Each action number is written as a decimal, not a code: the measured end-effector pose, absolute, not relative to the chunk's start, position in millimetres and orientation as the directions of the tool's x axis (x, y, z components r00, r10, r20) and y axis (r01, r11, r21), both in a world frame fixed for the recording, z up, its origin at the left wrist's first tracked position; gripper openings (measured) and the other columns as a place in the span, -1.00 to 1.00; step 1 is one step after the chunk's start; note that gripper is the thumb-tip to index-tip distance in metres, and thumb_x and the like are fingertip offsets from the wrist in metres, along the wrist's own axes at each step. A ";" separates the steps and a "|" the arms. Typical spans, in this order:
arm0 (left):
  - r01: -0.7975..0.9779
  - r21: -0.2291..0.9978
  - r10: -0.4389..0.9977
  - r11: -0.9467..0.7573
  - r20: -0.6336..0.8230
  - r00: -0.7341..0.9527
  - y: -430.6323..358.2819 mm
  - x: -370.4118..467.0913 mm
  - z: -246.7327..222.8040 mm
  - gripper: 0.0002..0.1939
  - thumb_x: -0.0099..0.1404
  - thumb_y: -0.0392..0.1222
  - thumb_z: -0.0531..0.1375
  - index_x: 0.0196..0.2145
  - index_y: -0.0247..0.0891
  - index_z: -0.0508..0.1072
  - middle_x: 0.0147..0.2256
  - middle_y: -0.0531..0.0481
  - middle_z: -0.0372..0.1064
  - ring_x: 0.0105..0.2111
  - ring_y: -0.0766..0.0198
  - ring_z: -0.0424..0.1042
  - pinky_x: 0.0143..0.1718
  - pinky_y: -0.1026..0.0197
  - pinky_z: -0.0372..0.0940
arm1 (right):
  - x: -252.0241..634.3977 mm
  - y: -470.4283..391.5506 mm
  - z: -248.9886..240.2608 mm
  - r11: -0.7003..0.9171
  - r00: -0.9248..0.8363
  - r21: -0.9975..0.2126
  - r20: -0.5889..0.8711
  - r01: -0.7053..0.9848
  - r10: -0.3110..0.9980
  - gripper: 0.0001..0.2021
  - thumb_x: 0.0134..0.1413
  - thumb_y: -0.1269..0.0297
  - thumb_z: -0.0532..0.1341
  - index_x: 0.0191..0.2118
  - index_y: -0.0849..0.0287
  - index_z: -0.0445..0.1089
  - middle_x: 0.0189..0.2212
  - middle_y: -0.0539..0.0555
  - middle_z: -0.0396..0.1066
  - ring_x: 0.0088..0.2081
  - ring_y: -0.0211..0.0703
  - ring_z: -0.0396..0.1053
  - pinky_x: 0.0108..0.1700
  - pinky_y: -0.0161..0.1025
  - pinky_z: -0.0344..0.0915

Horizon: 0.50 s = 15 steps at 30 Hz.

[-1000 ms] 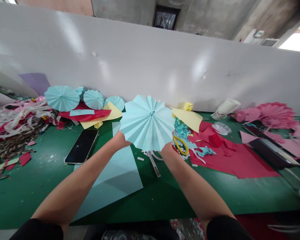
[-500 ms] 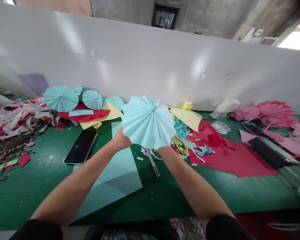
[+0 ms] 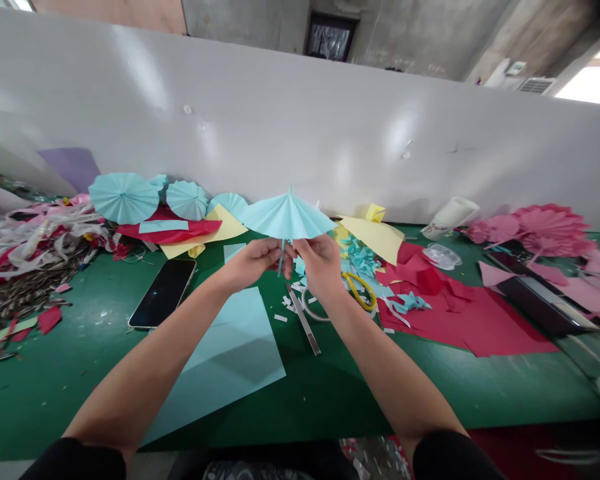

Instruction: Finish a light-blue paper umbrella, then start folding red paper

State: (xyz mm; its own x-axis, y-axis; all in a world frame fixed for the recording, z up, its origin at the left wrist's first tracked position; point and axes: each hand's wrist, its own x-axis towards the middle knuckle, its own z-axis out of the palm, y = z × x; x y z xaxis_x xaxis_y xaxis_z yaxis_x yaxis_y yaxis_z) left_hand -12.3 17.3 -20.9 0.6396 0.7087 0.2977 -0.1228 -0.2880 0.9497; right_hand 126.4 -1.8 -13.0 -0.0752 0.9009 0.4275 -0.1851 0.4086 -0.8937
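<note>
A light-blue pleated paper umbrella is held above the table, canopy up and its thin stick pointing down. My left hand is closed, its fingertips round the stick just below the canopy. My right hand pinches close beside the stick under the canopy's right side; its exact grip is partly hidden. Below lie white paper scraps, a metal strip-like tool and yellow-handled scissors. A sheet of light-blue paper lies under my left forearm.
Finished-looking blue paper umbrellas lean along the grey partition. A phone lies at left beside a heap of scraps. Red paper, a white cup, pink pleated paper and a dark case are at right.
The umbrella has tipped from facing me to canopy up, so its stick now shows. My hands have moved from its lower edges inward, beneath the canopy.
</note>
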 end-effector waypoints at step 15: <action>0.060 0.968 0.963 -0.245 0.236 0.131 53.6 -29.4 -46.8 -0.82 0.18 -0.10 0.09 -0.39 -0.27 0.37 -0.21 -0.10 0.41 -0.18 0.23 0.37 -0.17 0.18 0.23 | 133.9 16.2 -25.8 0.456 0.117 -0.889 0.448 -0.047 0.886 -0.90 0.02 0.28 0.12 -0.31 0.11 0.34 -0.60 -0.12 0.13 -0.59 -0.40 0.06 -0.54 -0.34 0.00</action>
